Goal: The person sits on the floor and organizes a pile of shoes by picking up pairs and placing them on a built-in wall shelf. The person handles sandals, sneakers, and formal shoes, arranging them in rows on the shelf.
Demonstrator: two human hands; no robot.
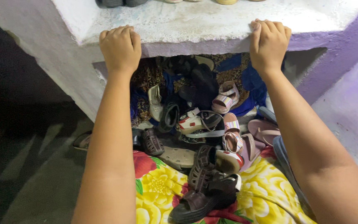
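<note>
— What is being held by the hands?

— The front edge of a white concrete shelf [212, 25] is being gripped by both. The left hand [120, 47] is being curled over the edge with its fingers folded down, and the right hand [269, 43] is being clamped on the same edge further along, fingers bent over the top. Nothing else is being pinched or carried by either one.

— And where is the shelf being seen?

— It is being shown across the top of the view, with purple-painted wall [353, 95] running down its right side. A dark opening is being left beneath it, and a heap of shoes [199, 120] is being kept there, between the two forearms.

— What is being made out in that heap?

— Pink striped sandals [226, 97] are being seen near the back, a white sandal [193, 122] in the middle, and a cream flat shoe [155, 101] to the left. Dark brown strapped sandals [204, 186] are being shown nearest the camera, lying on a cloth printed with yellow and red flowers [158, 191]. A blue cloth [251, 81] is being glimpsed behind the shoes.

— Anything on top of the shelf?

— Only the bottoms of a few more shoes [121, 2] are being caught at the upper edge; their kind cannot be told.
</note>
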